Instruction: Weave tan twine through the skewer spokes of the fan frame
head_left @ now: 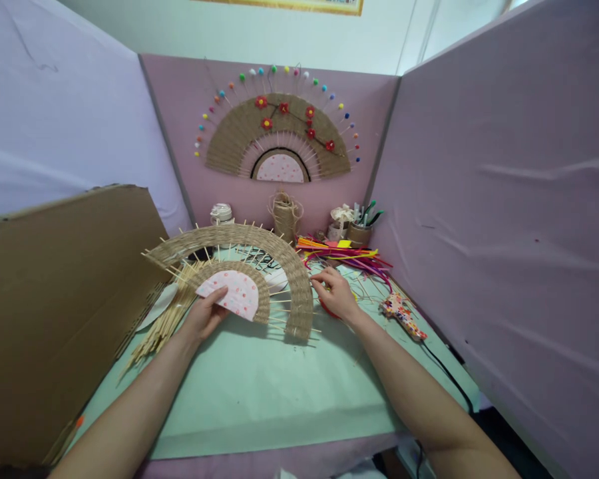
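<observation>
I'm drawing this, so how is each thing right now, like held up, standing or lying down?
Held fan: lifted, tilted
Left hand: gripping the held fan
Right hand: fingers bent, by the held fan's edge; touching unclear
Wall fan: up on the wall, decorated
Twine roll: upright, strands loose
Glue gun: lying down; on or off unclear
Sticks: lying in a loose pile
Cup: upright, filled
Cardboard: standing up

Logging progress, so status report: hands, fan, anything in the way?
Left grip holding woven fan. Right grip at fan's right edge, contact unclear. Sticks below fan's left side; no blockage seen.
</observation>
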A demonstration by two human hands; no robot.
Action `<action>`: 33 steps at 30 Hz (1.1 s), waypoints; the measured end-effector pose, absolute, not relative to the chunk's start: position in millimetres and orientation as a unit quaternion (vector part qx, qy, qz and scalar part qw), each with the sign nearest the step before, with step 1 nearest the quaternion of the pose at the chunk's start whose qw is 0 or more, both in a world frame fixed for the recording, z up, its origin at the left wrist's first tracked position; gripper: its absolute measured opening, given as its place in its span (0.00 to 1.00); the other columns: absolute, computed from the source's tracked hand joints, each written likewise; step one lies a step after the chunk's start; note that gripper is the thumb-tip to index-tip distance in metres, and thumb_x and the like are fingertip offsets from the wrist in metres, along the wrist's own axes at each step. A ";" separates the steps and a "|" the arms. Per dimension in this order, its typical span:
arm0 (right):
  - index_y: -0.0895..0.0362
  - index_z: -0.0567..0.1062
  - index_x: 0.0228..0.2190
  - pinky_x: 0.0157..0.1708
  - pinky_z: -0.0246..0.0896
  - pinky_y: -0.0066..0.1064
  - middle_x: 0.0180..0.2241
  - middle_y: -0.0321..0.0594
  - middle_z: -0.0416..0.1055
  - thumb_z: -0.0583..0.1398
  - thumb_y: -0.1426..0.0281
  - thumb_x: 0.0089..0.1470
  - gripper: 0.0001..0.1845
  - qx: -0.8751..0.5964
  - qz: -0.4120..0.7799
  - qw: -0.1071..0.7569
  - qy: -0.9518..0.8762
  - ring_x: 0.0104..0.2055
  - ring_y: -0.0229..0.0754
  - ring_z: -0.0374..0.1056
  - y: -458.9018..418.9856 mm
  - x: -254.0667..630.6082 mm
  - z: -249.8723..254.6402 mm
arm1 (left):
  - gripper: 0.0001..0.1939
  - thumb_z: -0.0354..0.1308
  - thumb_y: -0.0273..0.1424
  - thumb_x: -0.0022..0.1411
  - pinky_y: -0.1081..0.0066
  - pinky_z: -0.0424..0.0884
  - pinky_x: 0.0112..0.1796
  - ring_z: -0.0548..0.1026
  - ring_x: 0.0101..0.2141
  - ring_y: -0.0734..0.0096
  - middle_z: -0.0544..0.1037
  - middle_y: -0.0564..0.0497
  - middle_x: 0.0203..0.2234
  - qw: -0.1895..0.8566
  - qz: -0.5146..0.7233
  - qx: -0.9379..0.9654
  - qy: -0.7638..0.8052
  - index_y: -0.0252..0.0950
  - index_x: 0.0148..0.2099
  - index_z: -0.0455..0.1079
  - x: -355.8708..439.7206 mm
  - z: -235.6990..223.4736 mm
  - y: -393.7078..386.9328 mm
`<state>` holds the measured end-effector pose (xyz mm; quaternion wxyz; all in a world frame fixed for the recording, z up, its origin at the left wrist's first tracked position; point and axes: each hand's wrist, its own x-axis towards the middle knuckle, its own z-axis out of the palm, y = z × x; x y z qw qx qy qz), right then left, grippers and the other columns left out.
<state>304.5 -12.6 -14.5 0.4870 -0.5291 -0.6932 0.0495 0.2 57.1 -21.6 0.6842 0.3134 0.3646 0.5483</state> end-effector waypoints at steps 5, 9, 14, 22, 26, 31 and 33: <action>0.56 0.76 0.35 0.39 0.59 0.34 0.32 0.43 0.67 0.54 0.67 0.55 0.11 -0.528 0.015 0.485 -0.697 0.37 0.42 0.64 -12.4 305.0 -16.4 | 0.12 0.55 0.17 0.55 0.70 0.77 0.35 0.78 0.31 0.68 0.80 0.45 0.33 0.683 0.556 0.315 0.353 0.31 0.42 0.72 0.2 -22.6 58.4; 0.57 0.75 0.35 0.39 0.59 0.33 0.33 0.43 0.67 0.53 0.68 0.56 0.11 -0.528 -0.004 0.490 -0.693 0.37 0.42 0.65 -12.7 304.3 -18.4 | 0.12 0.54 0.17 0.56 0.71 0.77 0.34 0.78 0.30 0.69 0.80 0.46 0.32 0.678 0.564 0.308 0.356 0.31 0.41 0.72 0.9 -20.8 57.1; 0.56 0.75 0.34 0.36 0.59 0.32 0.33 0.43 0.68 0.53 0.68 0.56 0.11 -0.527 0.003 0.490 -0.694 0.35 0.41 0.65 -14.1 302.6 -19.1 | 0.13 0.54 0.17 0.56 0.70 0.76 0.37 0.78 0.33 0.68 0.80 0.46 0.33 0.670 0.573 0.304 0.362 0.32 0.42 0.72 1.2 -17.9 56.3; 0.56 0.76 0.30 0.34 0.58 0.31 0.31 0.42 0.70 0.55 0.65 0.55 0.12 -0.511 0.041 0.511 -0.690 0.33 0.40 0.65 -16.7 301.2 -12.3 | 0.15 0.52 0.17 0.58 0.72 0.75 0.39 0.78 0.32 0.71 0.80 0.47 0.32 0.683 0.584 0.270 0.347 0.33 0.46 0.70 -0.8 -14.1 58.4; 0.57 0.76 0.27 0.31 0.57 0.30 0.28 0.41 0.70 0.56 0.62 0.53 0.14 -0.506 0.110 0.553 -0.653 0.31 0.40 0.64 -17.3 301.5 -7.3 | 0.16 0.51 0.17 0.58 0.69 0.74 0.41 0.78 0.33 0.70 0.80 0.46 0.35 0.690 0.585 0.246 0.349 0.33 0.47 0.70 -0.8 -10.8 56.8; 0.59 0.77 0.25 0.26 0.54 0.28 0.22 0.37 0.67 0.56 0.60 0.50 0.16 -0.503 0.300 0.575 -0.572 0.27 0.37 0.61 -15.6 304.0 -3.8 | 0.16 0.50 0.16 0.58 0.70 0.75 0.39 0.79 0.32 0.70 0.80 0.46 0.32 0.694 0.590 0.244 0.332 0.33 0.46 0.70 0.0 -10.7 55.7; 0.59 0.77 0.24 0.23 0.50 0.27 0.19 0.36 0.65 0.57 0.60 0.49 0.16 -0.496 0.348 0.579 -0.546 0.24 0.35 0.58 -14.2 304.6 -5.0 | 0.15 0.50 0.16 0.58 0.70 0.75 0.38 0.79 0.31 0.70 0.80 0.46 0.32 0.698 0.588 0.249 0.324 0.32 0.45 0.71 0.1 -11.7 55.8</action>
